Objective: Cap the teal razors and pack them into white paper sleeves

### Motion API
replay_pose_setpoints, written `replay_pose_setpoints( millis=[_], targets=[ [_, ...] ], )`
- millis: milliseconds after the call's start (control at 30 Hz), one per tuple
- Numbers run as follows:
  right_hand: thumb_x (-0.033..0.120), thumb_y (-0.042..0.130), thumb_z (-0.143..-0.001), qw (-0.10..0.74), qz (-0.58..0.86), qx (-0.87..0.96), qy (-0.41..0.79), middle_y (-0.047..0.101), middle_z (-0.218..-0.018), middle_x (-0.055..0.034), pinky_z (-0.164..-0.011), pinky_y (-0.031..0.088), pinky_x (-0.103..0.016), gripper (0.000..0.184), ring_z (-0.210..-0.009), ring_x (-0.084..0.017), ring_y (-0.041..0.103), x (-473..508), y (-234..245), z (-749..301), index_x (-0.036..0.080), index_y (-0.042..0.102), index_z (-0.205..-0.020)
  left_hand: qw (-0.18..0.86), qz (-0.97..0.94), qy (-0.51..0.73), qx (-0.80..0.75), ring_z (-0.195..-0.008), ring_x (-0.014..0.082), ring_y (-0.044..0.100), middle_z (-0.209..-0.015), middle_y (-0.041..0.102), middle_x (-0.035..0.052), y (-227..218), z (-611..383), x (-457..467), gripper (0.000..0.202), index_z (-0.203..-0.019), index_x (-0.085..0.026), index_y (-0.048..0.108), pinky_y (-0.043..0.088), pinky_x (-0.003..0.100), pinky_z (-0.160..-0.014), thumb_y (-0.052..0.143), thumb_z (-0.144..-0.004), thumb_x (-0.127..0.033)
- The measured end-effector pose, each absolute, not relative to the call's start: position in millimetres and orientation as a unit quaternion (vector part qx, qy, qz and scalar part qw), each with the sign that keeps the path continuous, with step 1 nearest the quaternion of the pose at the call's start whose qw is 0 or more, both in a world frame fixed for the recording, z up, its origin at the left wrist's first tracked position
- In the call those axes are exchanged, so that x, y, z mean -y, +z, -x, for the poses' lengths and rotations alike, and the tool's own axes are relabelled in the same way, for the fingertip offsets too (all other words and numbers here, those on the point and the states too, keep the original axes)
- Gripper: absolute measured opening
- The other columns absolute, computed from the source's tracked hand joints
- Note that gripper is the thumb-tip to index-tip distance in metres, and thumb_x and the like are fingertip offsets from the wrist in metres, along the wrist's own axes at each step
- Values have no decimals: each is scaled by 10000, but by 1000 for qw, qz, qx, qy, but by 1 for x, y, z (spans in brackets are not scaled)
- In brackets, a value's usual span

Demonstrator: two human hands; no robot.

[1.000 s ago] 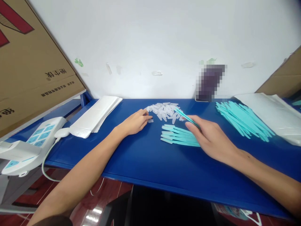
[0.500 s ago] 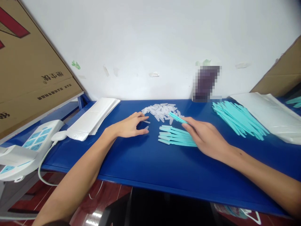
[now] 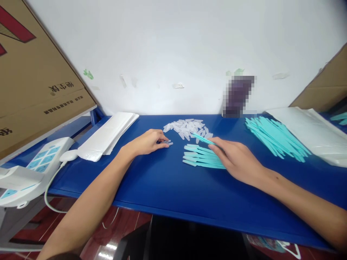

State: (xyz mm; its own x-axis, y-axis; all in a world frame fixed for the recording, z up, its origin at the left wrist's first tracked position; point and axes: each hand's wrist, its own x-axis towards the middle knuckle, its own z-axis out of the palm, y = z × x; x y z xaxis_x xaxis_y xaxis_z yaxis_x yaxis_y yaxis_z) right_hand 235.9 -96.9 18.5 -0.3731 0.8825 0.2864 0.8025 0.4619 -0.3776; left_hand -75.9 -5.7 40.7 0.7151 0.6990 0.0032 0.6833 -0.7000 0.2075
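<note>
Left hand [image 3: 149,142] pinches clear caps [image 3: 170,143] near the pile [image 3: 187,127] on the surface [image 3: 151,180]; right hand [image 3: 241,157] pinches teal sticks [image 3: 202,138]. Both probably light, slick, stiffish; hold caps by sides, sticks mid-handle.

Black characters [image 3: 61,87] on the cardboard box [image 3: 35,65], illegible; a small circled mark [image 3: 52,94] beside them

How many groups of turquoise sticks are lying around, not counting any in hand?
3: a row partly hidden by the right hand, a loose pile farther right, and a cut-off group at the picture's right edge. Others may be hidden.
</note>
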Motion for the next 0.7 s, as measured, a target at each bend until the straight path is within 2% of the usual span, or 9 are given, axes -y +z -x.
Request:
replay_pose_setpoints(
  millis=[200,333,500,600,700],
  targets=[
    [402,296,-1075,220,502,834,61,692,-821,-29,-572,379,-296,367,-670,-205,632,96,16,-236,220,597,-1180,37,-931,26,-362,-883,213,642,-1050,649,129,32,74,5,375,-1240,-124,707,495,317,-791,468,-1010,-298],
    [402,300,-1076,210,501,838,52,693,-769,-15,-562,396,-293,385,-632,-207,638,97,16,-238,223,533,-1326,12,-933,28,-359,-924,221,643,-1048,646,131,25,76,1,373,-1247,-116,694,495,325,-826,444,-1013,-263],
    [370,327,-1076,218,469,856,-12,722,-1017,-58,-574,420,-293,343,-740,-202,672,96,13,-239,230,587,-1251,4,-943,73,-324,-970,222,636,-1080,648,123,27,70,7,327,-1172,-129,693,505,329,-849,452,-1029,-298],
    [344,349,-1074,215,458,861,-60,712,-1008,-56,-546,409,-289,341,-735,-201,673,97,12,-238,227,613,-1255,-1,-949,123,-290,-1004,218,647,-1112,668,122,31,61,16,320,-1188,-133,661,514,335,-882,428,-1048,-301],
    [331,362,-1072,209,452,862,-92,706,-945,-51,-507,386,-285,356,-684,-196,663,98,12,-237,215,624,-1282,-1,-955,151,-257,-954,201,669,-1064,699,110,32,51,24,307,-1223,-131,633,527,323,-857,420,-1053,-274]
  ],
)
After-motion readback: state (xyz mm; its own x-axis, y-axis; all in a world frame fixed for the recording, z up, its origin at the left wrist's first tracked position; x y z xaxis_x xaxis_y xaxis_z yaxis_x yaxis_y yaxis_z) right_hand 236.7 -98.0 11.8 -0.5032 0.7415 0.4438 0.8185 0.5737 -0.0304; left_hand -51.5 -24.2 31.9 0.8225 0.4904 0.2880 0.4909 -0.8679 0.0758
